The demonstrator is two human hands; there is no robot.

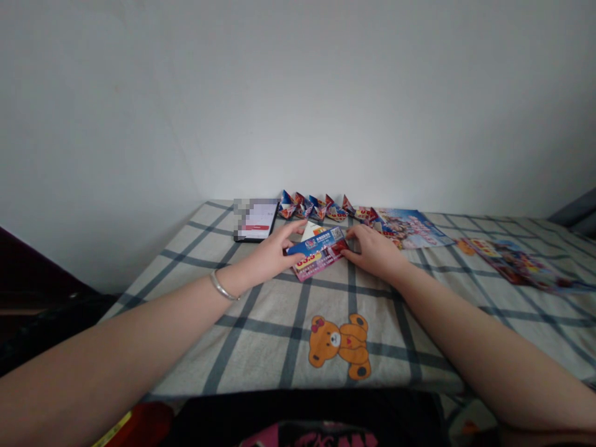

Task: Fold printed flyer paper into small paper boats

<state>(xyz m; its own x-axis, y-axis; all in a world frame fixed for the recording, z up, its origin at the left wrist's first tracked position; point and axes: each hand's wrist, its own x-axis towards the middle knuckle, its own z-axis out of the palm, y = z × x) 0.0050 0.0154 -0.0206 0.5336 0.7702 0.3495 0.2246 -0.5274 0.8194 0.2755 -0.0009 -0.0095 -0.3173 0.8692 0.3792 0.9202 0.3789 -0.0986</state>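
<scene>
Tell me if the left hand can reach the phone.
Probably yes: the phone lies just beside the left hand with nothing seen between them, though that hand is occupied with the paper.

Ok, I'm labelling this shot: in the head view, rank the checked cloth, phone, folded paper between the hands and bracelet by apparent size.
1. Checked cloth
2. Folded paper and phone: too alike to rank, as the paper is partly covered
3. Bracelet
</scene>
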